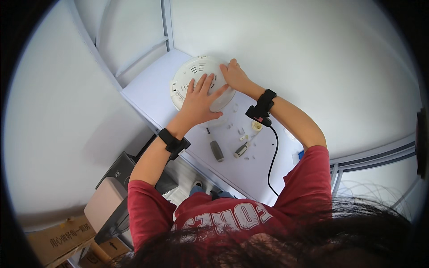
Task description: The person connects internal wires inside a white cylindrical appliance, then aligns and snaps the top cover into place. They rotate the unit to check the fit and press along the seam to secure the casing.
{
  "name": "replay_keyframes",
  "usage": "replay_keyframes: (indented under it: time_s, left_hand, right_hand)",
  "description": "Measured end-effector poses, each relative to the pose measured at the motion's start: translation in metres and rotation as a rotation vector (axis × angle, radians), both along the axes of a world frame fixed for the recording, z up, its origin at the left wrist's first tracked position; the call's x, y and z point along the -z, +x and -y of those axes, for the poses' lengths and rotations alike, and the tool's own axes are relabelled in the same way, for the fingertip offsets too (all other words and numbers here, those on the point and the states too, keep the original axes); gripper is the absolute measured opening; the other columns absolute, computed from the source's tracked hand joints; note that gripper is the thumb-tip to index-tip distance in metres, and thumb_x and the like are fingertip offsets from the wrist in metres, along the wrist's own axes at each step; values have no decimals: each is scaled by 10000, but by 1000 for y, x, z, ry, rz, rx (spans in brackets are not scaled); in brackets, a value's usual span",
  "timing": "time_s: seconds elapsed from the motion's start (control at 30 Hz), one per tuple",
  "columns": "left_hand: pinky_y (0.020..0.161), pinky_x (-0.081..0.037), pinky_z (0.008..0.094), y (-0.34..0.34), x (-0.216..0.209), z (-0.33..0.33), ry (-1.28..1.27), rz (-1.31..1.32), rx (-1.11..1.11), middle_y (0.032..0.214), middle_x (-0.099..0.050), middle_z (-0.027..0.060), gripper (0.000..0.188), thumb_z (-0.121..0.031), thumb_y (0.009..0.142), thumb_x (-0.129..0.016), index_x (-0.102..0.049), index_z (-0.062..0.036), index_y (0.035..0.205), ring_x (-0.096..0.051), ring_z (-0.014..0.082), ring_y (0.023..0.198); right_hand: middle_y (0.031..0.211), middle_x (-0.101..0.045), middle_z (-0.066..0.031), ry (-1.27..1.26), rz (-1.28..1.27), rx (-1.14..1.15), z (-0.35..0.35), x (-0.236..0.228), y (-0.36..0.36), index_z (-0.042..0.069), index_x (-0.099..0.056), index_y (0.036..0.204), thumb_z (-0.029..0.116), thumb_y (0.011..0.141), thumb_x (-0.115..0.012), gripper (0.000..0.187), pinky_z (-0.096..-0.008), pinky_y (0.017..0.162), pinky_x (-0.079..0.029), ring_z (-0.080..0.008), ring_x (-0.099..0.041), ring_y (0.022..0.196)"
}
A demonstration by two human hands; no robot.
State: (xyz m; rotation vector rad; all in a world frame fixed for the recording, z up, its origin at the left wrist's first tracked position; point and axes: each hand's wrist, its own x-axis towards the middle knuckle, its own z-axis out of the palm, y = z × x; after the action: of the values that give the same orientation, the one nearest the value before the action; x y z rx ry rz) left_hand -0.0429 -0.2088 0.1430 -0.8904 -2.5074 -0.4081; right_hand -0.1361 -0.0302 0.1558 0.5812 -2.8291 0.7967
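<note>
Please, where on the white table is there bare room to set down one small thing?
The white table is bare left of the round white cover, toward the table's left edge, and between the left screwdriver and the near edge. It is crowded around the right screwdriver, where small loose parts lie.

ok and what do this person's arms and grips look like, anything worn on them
Short red sleeves. A black strap with a blocky black unit circles the left wrist; the right has a similar black band, plus a black cable. The left grip and right grip wear no gloves.
</note>
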Motion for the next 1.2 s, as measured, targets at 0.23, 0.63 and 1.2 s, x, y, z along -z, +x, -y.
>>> replay_keyframes:
  time_s: [0.23,0.63,1.2]
  left_hand:
    - [1109,-214,560,4,7,-4,93,-66,35,1478,-328,174,919,-426,609,-831,-427,-235,1412,-313,356,1367]
    - [1121,-271,485,5,27,69,477,168,-77,1449,-292,295,1179,-370,556,-897,-228,27,1442,-266,432,1364]
    - [1093,-342,426,22,26,58,531,123,-59,1463,-324,188,1042,-146,622,-860,-250,-56,1462,-326,385,1337]
  right_hand:
    - [1069,-523,-391,-240,96,83,-4,6,-24,-132,-447,1055,380,949,-469,523,-505,798,-495,-506,-582,944]
    - [1107,-570,-304,-135,15,23,-12,-11,-18,-83,-503,1124,472,945,-478,584,-437,849,-466,-418,-581,996]
    - [1415,-442,-129,229,-201,-427,-33,-24,44,95,-571,1251,291,789,-724,524,-445,1051,-346,-331,-390,1304]
